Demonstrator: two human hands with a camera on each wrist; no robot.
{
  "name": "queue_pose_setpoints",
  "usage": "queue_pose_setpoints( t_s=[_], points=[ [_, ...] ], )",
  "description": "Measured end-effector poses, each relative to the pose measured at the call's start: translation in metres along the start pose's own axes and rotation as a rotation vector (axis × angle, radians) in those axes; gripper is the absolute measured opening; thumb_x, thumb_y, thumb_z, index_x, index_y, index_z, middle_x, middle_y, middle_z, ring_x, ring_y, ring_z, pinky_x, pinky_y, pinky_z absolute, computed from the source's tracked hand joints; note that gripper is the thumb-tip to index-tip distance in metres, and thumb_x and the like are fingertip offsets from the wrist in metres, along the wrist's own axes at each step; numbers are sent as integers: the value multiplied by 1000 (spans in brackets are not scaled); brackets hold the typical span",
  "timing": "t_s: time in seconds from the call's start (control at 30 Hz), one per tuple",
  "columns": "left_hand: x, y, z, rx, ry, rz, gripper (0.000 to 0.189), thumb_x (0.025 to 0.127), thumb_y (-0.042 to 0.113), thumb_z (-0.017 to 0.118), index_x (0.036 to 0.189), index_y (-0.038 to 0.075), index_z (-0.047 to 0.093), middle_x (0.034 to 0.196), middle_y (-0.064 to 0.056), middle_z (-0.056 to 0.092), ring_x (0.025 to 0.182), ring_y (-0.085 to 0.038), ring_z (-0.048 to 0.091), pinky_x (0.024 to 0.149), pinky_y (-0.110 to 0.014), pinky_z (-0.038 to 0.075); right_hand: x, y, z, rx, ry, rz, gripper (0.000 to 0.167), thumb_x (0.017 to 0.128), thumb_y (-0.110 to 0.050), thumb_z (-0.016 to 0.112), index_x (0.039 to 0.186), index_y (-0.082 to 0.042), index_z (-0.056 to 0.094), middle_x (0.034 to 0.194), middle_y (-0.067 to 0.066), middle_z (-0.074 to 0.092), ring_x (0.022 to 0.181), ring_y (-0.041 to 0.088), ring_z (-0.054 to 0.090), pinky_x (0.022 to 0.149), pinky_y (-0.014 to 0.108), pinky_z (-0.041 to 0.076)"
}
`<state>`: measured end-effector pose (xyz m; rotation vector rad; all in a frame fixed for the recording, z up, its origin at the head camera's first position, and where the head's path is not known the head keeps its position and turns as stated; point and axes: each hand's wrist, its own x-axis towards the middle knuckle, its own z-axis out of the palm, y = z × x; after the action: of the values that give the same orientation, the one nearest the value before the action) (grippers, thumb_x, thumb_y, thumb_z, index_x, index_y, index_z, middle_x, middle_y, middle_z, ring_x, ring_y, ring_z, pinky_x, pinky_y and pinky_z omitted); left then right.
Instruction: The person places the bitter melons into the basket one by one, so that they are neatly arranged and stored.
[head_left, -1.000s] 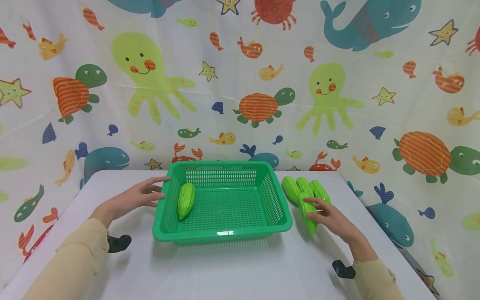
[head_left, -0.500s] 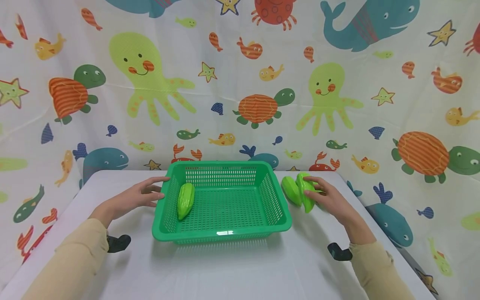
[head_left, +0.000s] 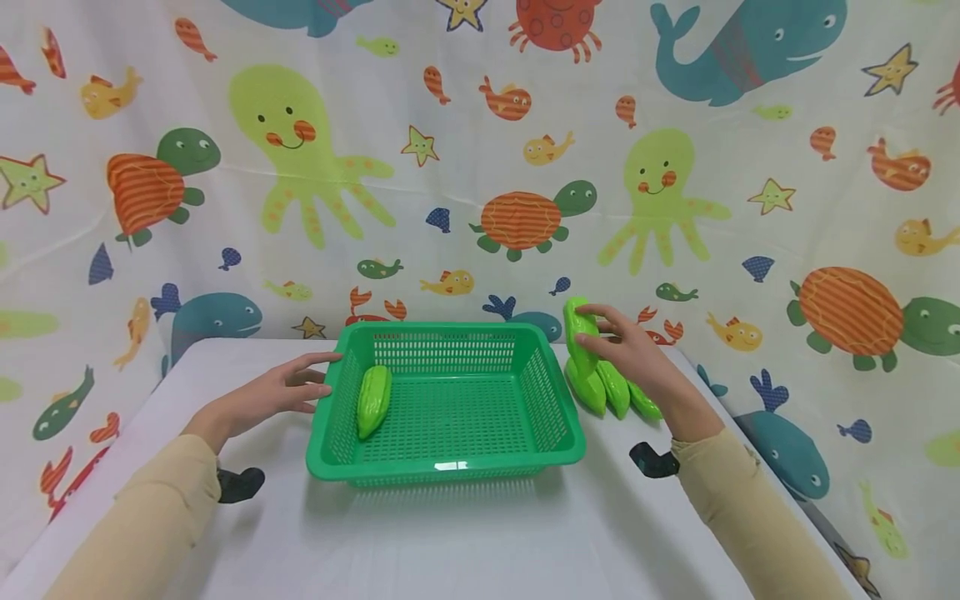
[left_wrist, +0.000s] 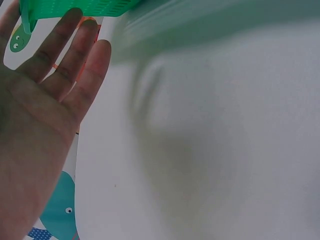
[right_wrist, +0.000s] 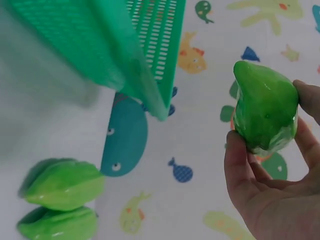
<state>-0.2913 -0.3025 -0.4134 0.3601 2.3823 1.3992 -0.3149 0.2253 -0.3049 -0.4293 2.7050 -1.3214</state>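
My right hand [head_left: 637, 354] pinches a shiny green bitter melon [head_left: 579, 333] between thumb and fingers, raised above the table beyond the basket's right side. In the right wrist view the held bitter melon [right_wrist: 267, 107] has its tapered tip pointing up and left. Beneath it on the table lie three more, among them one bitter melon [head_left: 587, 390] close to the basket. A green plastic basket [head_left: 450, 471] stands in the middle, with another bitter melon [head_left: 373, 402] inside along its left wall. The fingers of my left hand [head_left: 266, 392] are loosely extended, fingertips at the basket's left rim.
The white table [head_left: 450, 546] carries the basket near its back edge. Behind hangs a white curtain [head_left: 465, 275] printed with sea animals. Each wrist wears a small black device, such as the left wrist device [head_left: 240, 485].
My right hand has lifted one bitter melon from the group at the right, carrying it up and slightly left. The left hand and the basket have stayed in place.
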Motion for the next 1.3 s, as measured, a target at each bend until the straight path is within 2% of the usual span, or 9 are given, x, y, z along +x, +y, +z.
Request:
queue_pose_setpoints(
  t_s=[0.07, 0.3, 0.5, 0.7, 1.0, 1.3],
  points=[
    [1, 0, 0, 2, -1, 2, 66, 98, 41, 55, 155, 29, 23, 152, -24, 31, 134, -44, 39, 98, -56, 47, 5, -7, 1, 14, 4, -8, 57, 94, -48, 61, 144, -29, 43, 151, 13, 34, 138, 34, 34, 105, 62, 35],
    [1, -1, 0, 3, 2, -1, 67, 98, 41, 55, 155, 28, 23, 151, -24, 32, 133, -43, 41, 98, -57, 46, 24, -26, 9, 96, 4, -27, 55, 95, -42, 62, 143, -27, 43, 139, 13, 47, 120, 32, 54, 103, 55, 41],
    [0, 1, 1, 7, -2, 0, 67, 98, 42, 55, 155, 28, 23, 151, -24, 32, 132, -43, 41, 98, -58, 46, 40, -35, 21, 166, -8, -55, 53, 96, -36, 63, 143, -22, 43, 134, 15, 49, 119, 30, 54, 103, 51, 44],
    [0, 1, 1, 2, 1, 2, 67, 98, 42, 55, 155, 28, 22, 152, -25, 31, 133, -44, 40, 98, -56, 47, 56, -41, 38, 168, -29, -49, 50, 95, -37, 64, 140, -25, 46, 131, 11, 50, 120, 27, 50, 98, 49, 47],
    [-2, 0, 1, -7, -1, -1, 68, 98, 41, 56, 155, 28, 22, 152, -25, 30, 133, -44, 40, 98, -56, 47, 67, -45, 69, 212, -111, -8, 45, 96, -31, 63, 139, -24, 48, 129, 13, 53, 112, 26, 56, 101, 47, 46],
    [-3, 2, 2, -8, 1, 0, 68, 98, 41, 56, 155, 27, 22, 152, -26, 30, 131, -43, 43, 98, -55, 47, 76, -50, 97, 198, -184, 13, 42, 98, -26, 62, 137, -21, 49, 122, 17, 56, 102, 27, 60, 93, 47, 51]
  ],
)
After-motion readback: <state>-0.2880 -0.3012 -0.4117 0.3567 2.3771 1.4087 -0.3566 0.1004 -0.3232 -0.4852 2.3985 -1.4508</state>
